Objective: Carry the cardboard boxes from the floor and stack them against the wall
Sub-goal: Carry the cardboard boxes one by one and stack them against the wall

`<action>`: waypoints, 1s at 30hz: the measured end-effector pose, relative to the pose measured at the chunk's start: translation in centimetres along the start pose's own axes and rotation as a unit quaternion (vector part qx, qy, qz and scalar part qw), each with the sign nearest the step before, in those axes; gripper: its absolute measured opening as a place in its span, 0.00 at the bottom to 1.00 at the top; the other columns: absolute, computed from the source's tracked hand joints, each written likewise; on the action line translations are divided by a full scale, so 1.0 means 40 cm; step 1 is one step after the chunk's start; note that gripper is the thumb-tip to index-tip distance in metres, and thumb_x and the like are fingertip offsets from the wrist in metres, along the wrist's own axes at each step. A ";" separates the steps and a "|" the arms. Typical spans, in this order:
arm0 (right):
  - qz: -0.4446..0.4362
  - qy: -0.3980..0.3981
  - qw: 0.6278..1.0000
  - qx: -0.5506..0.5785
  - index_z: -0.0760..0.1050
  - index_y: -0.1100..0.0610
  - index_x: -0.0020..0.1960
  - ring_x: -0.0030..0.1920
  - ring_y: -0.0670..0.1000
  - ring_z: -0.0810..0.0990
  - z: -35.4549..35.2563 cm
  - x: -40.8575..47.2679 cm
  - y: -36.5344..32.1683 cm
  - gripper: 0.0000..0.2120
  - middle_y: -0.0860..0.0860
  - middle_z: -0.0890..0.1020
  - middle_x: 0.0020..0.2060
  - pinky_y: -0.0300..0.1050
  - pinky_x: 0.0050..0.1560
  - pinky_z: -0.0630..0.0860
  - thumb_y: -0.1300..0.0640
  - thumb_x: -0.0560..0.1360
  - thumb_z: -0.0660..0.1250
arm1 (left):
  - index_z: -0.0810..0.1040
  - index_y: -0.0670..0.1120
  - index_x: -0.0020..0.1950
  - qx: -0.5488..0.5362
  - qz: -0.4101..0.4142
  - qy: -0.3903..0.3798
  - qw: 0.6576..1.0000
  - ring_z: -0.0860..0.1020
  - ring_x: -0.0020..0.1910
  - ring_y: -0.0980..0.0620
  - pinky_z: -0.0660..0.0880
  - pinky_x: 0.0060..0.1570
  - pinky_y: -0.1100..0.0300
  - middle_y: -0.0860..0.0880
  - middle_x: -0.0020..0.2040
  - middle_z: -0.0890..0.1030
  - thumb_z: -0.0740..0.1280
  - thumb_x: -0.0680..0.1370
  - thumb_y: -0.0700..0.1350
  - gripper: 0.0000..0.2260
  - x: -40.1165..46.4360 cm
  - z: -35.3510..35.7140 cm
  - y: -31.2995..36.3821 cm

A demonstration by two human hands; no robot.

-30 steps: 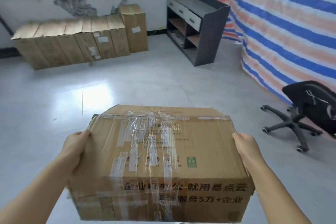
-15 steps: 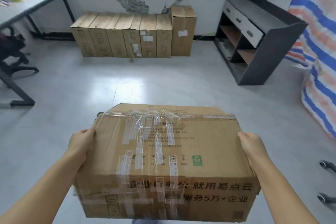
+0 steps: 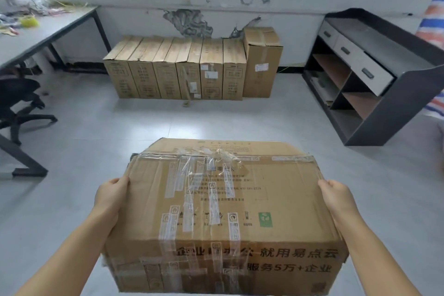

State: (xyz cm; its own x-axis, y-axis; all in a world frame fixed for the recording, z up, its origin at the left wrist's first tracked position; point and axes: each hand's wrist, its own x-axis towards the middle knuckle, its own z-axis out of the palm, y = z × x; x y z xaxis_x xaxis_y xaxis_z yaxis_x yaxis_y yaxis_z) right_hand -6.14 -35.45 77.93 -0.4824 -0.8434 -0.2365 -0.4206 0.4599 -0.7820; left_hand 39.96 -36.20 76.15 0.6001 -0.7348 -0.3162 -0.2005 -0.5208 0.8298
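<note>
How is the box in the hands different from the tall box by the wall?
The held box lies flat and wide; the tall box stands upright. The held box is up in the left hand and right hand; the tall box rests on the floor. The held box has lots of clear tape strips; the tall box has far fewer. Both are brown cardboard.

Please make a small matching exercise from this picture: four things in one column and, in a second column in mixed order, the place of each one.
Things:
1. taped cardboard box
2. row of boxes
3. dark shelf unit
4. office chair

Places:
A. at the left, partly under the desk
B. on the floor against the back wall
C. at the right, with two grey drawers
D. held between the left hand and the right hand

Pairs: 1-D, 2-B, 3-C, 4-A
</note>
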 end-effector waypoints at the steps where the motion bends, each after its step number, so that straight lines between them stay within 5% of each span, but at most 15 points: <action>1: -0.003 -0.001 1.000 -0.004 0.58 0.56 0.36 0.33 0.52 0.61 0.014 0.041 -0.023 0.13 0.54 0.62 0.31 0.46 0.36 0.53 0.60 0.78 0.57 | 0.73 0.45 0.35 -0.002 -0.005 0.002 1.000 0.71 0.42 0.45 0.66 0.42 0.56 0.50 0.35 0.74 0.61 0.79 0.43 0.13 0.033 0.018 0.023; 5: -0.007 -0.003 1.000 -0.010 0.58 0.56 0.35 0.32 0.52 0.60 0.071 0.219 -0.101 0.14 0.54 0.61 0.30 0.46 0.34 0.52 0.59 0.78 0.57 | 0.77 0.43 0.40 -0.015 -0.012 0.010 1.000 0.72 0.43 0.45 0.67 0.43 0.57 0.51 0.36 0.75 0.61 0.79 0.44 0.10 0.170 0.119 0.110; 14: -0.026 -0.034 0.999 -0.009 0.54 0.53 0.34 0.31 0.50 0.56 0.172 0.727 -0.344 0.16 0.51 0.57 0.29 0.46 0.35 0.50 0.62 0.76 0.57 | 0.76 0.41 0.35 -0.014 -0.027 0.034 0.999 0.70 0.34 0.46 0.65 0.34 0.57 0.45 0.36 0.76 0.61 0.78 0.46 0.14 0.498 0.385 0.373; 25: -0.044 -0.044 0.998 -0.034 0.54 0.53 0.33 0.31 0.50 0.56 0.303 1.242 -0.600 0.16 0.50 0.57 0.28 0.46 0.35 0.50 0.62 0.76 0.56 | 0.70 0.43 0.39 -0.007 -0.014 0.056 0.998 0.63 0.36 0.48 0.57 0.33 0.56 0.44 0.38 0.67 0.60 0.78 0.46 0.10 0.858 0.665 0.637; 30: -0.026 -0.026 0.998 -0.053 0.53 0.52 0.33 0.31 0.51 0.56 0.422 1.471 -0.709 0.16 0.50 0.57 0.28 0.46 0.34 0.50 0.62 0.76 0.56 | 0.75 0.42 0.39 -0.007 -0.020 0.033 0.999 0.70 0.40 0.44 0.65 0.36 0.56 0.47 0.37 0.75 0.61 0.79 0.47 0.12 1.125 0.798 0.769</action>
State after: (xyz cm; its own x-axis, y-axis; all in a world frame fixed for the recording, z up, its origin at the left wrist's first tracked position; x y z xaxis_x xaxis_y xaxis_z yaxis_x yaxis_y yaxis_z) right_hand -9.63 -102.82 76.43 -0.4194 -0.8785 -0.2287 -0.5236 0.4399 -0.7296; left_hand 36.07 -99.15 72.77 0.6571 -0.6828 -0.3193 -0.1641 -0.5430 0.8235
